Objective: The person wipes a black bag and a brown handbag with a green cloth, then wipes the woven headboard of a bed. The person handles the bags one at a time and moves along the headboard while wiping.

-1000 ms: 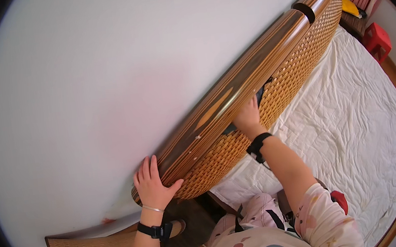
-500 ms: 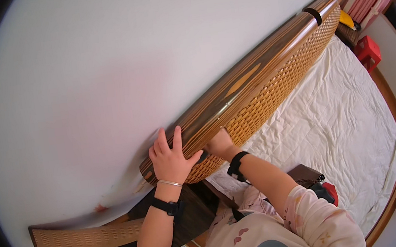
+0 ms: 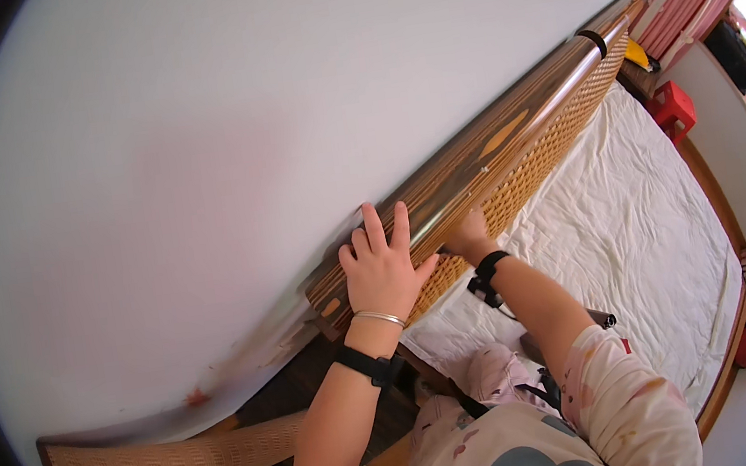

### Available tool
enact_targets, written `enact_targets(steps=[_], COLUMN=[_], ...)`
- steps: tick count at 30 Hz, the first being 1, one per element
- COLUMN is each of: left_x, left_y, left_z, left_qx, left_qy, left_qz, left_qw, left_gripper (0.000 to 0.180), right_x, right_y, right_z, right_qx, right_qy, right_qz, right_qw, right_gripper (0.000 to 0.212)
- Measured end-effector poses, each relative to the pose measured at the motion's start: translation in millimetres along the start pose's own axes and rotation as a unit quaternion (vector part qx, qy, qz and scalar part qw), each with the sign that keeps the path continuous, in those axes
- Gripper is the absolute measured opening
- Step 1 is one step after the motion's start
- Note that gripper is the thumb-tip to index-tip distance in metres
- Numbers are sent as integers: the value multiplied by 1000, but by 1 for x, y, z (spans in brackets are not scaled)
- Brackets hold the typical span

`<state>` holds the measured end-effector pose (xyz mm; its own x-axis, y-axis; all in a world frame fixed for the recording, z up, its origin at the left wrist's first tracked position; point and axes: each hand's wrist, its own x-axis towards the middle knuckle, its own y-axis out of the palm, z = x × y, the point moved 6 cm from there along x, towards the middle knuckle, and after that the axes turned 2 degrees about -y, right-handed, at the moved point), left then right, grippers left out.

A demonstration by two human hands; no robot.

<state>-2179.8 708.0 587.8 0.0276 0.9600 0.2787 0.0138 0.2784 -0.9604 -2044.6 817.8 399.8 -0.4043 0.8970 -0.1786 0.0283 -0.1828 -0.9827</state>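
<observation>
A headboard's glossy striped rail (image 3: 510,132) and woven panel (image 3: 519,195) are set between wall (image 3: 148,168) and white-sheeted bed (image 3: 618,201), long axis run from near left to far right. The rail's near end is touched by the left hand (image 3: 380,274), fingers spread. Farther right, the right hand (image 3: 467,234) is held at the panel beside a mostly hidden dark thing (image 3: 444,250); its grip cannot be told.

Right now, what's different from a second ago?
The right hand has moved along the woven panel toward the near end of the headboard, closer to the left hand. The dark thing there is mostly hidden, so I can't tell if its grip changed. The view shifted. The left hand still touches the headboard; the white sheet and red stool stayed put.
</observation>
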Motion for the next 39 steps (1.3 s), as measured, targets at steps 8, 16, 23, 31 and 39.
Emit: enact_targets(steps=[8,16,23,31,39], left_x=[-2,-12,-30,-194,-241], left_y=[3,-3,-15,42,91], left_z=[-5,7,3,14,67], left_qx=[-4,-11,-163,-249,-245], left_qy=[11,0,75,23,-204], left_qz=[-33,-17,-101,-124,-76], left_qw=[999,1000,979,960,945], left_gripper=[82,81,64,21,34], right_x=[-57,-79,-63,-112,-113], right_y=[44,-1,36,41,19], right_z=[78,128,94,137,222], right_qx=[297,680,582,158,160], right_qy=[0,-23,-22,-40,-329], right_qz=[-86,-165,-181,-214,-206], right_qw=[951,714,792,963,907], right_gripper=[44,34,42,68,36])
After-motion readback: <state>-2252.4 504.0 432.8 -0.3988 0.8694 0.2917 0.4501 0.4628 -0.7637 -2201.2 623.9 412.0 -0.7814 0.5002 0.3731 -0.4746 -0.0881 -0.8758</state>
